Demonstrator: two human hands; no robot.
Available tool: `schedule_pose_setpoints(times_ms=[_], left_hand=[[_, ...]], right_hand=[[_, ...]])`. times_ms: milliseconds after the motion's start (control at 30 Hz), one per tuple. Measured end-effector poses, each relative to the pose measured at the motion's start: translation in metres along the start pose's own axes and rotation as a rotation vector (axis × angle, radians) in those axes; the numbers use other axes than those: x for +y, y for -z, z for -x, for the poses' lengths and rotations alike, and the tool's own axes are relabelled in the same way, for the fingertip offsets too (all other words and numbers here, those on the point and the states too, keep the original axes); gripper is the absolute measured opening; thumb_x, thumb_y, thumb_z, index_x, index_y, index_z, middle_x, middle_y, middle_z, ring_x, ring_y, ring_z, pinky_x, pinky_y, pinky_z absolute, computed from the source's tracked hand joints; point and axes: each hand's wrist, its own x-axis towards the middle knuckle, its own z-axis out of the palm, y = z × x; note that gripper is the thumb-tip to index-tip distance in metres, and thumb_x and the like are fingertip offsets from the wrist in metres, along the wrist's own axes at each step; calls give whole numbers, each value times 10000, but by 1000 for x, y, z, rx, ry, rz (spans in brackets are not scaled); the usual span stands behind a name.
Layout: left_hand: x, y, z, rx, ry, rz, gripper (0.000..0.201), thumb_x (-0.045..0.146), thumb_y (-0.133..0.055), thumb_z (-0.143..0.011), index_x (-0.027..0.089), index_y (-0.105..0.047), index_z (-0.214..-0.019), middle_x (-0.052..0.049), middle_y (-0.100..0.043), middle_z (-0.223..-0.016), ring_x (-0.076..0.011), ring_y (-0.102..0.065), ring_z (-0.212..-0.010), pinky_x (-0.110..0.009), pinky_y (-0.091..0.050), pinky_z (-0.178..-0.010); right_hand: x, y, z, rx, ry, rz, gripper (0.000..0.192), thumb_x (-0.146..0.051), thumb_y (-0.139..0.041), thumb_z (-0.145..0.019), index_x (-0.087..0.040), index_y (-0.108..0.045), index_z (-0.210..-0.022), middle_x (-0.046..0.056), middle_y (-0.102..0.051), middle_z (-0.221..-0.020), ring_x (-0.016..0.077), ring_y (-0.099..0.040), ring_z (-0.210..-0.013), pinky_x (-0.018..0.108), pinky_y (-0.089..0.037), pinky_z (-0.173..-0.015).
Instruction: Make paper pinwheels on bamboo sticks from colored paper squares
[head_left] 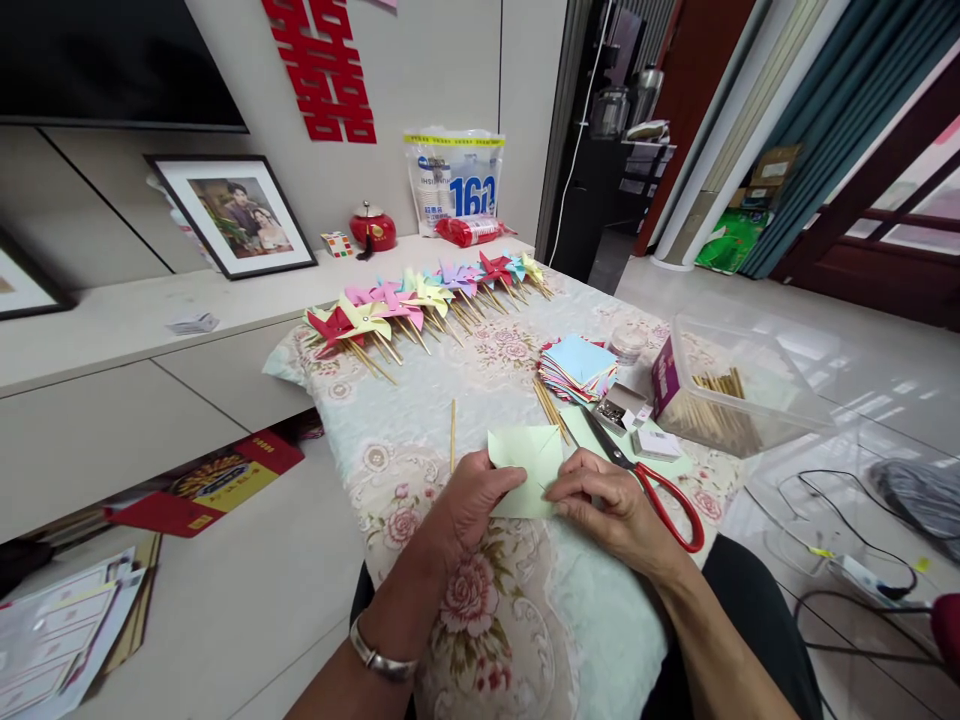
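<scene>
Both hands, left hand (469,500) and right hand (600,500), pinch the paper (525,462) beside the scissors (645,480); thin, floppy, creases easily, best held at its edges.

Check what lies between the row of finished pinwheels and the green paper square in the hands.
In the head view, a single wooden stick lies on the floral cloth between the pinwheels and the green paper square; otherwise bare cloth.

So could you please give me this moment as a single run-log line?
left hand: holds green paper square | right hand: pinches its edge | scissors: beside right hand | loose stick: on cloth
</scene>
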Motion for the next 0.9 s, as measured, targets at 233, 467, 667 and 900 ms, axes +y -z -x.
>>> schedule_pose_setpoints(times_ms=[233, 467, 667, 900], left_hand=[[-1, -4, 1, 35, 0, -23, 314, 223, -760, -580, 99, -719, -866, -36, -708, -708, -172, -608, -623, -276, -463, -602], [-2, -6, 3, 26, -35, -67, 222, 224, -726, -616, 122, -678, -807, -7, -662, -664, -152, -579, -593, -264, -442, -582], [-3, -9, 5, 56, -42, -124, 192, 217, -686, -602, 137, -656, -774, 15, -635, -631, -137, -546, -568, -250, -423, -561], [-7, -10, 3, 137, -83, -196, 176, 215, -654, -601, 141, -645, -760, 14, -615, -629, -138, -542, -592, -236, -411, -548]], right_hand=[[-8, -1, -3, -40, -56, 37, 103, -215, -629, -918, -217, -696, -839, 3, -529, -730, 152, -515, -664, 274, -397, -596], [-12, -9, -5, -9, -171, 92, 136, -194, -591, -869, -205, -610, -735, -15, -482, -676, 140, -459, -609, 264, -339, -557], [-14, -13, -4, 31, -230, 164, 132, -167, -574, -842, -200, -596, -716, -20, -471, -680, 133, -457, -599, 260, -331, -556], [-17, -14, -1, 60, -146, 225, 144, -138, -566, -870, -207, -642, -768, 15, -515, -806, 162, -532, -720, 284, -383, -623]])
